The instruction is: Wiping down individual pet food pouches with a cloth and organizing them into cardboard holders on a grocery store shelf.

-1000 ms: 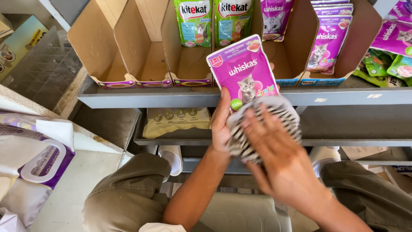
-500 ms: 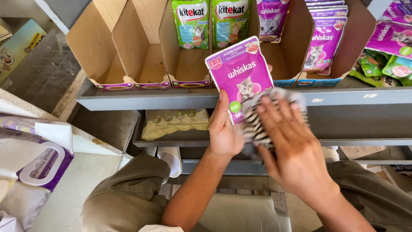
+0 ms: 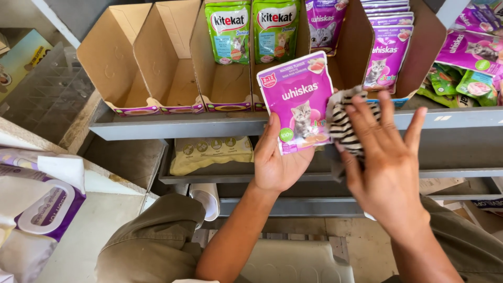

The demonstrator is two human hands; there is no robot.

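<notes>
My left hand (image 3: 280, 160) holds a purple cat-food pouch (image 3: 297, 99) upright by its lower edge, its printed front facing me. My right hand (image 3: 385, 157) is just right of the pouch, fingers spread over a black-and-white striped cloth (image 3: 340, 123) that it presses against its palm. The cloth sits beside the pouch's right edge, in front of a grey metal shelf (image 3: 173, 126). Both hands are at shelf height, above my knees.
Cardboard display trays (image 3: 141, 63) stand on the shelf, the left ones empty. Green pouches (image 3: 251, 29) and more purple pouches (image 3: 387, 47) fill trays behind. A pale yellow pack (image 3: 209, 152) lies on the lower shelf. Wet-wipe packs (image 3: 36, 204) sit at left.
My right hand with the striped cloth has slid from over the pouch's lower front off to its right side, uncovering the whole pouch. The left hand keeps holding the pouch.
</notes>
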